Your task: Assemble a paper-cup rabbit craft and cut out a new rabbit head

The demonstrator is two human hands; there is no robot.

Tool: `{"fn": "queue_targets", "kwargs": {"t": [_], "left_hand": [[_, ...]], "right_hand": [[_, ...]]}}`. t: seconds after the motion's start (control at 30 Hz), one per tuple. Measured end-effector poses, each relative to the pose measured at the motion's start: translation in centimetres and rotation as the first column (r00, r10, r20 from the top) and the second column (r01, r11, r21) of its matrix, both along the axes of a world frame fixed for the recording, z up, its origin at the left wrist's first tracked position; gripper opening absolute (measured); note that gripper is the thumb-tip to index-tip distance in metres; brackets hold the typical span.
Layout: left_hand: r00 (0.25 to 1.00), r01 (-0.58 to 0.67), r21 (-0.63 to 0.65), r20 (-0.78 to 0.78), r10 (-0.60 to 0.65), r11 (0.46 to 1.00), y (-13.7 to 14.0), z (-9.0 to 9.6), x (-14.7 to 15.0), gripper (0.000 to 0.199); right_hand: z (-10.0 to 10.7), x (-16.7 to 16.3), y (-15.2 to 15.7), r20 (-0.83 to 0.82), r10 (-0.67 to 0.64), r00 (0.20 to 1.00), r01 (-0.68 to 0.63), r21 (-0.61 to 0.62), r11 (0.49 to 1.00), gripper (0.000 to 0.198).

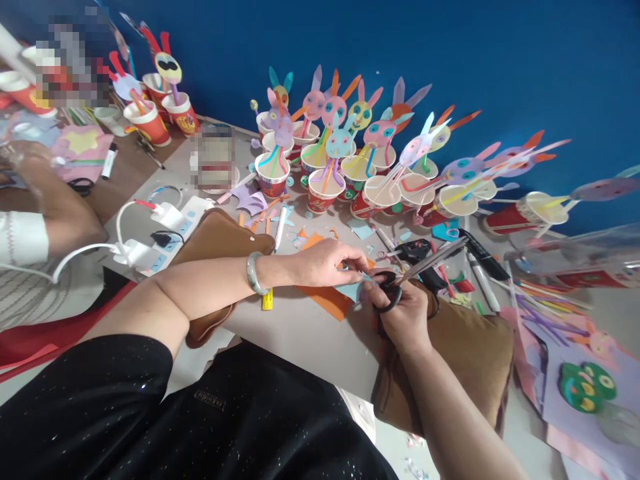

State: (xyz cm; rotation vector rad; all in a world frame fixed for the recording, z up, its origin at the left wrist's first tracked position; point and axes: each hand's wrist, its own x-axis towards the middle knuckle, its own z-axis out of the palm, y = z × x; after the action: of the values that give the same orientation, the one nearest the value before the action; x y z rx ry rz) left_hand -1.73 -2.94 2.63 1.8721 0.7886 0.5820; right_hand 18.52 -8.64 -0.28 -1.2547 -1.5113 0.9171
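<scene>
My left hand (330, 263), with a bangle on its wrist, pinches a small light blue paper piece (353, 289) over the table. My right hand (407, 313) is closed with the black handles of the scissors (433, 260) about its fingers; the blades point away to the upper right. Its thumb also presses at the blue paper, close to my left fingertips. Fingers partly hide the paper's outline. Beneath both hands lies an orange paper sheet (327, 303). A brown cushion (465, 360) sits under my right forearm, and a brown pouch (215, 243) is beyond my left forearm.
Several paper cups (326, 200) holding paper rabbit heads line the blue wall. A power strip (175, 233) with chargers lies at left, near another person's arm (65, 200). Markers (483, 283), paper scraps and a glue gun (423, 257) crowd the right; coloured sheets (575, 360) lie beyond.
</scene>
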Motion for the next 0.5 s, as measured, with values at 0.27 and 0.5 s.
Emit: {"fn": "queue_targets", "kwargs": {"t": [0.27, 0.5], "left_hand": [[0.97, -0.23, -0.13, 0.047, 0.237, 0.965, 1.1, -0.1, -0.2, 0.019], [0.995, -0.099, -0.245, -0.045, 0.091, 0.965, 1.1, -0.8, -0.1, 0.024]], "right_hand": [[-0.4, 1.2, -0.4, -0.121, -0.063, 0.991, 0.074, 0.088, 0.993, 0.032], [-0.1, 1.5, -0.1, -0.216, 0.046, 0.975, -0.038, 0.038, 0.999, 0.037]]}}
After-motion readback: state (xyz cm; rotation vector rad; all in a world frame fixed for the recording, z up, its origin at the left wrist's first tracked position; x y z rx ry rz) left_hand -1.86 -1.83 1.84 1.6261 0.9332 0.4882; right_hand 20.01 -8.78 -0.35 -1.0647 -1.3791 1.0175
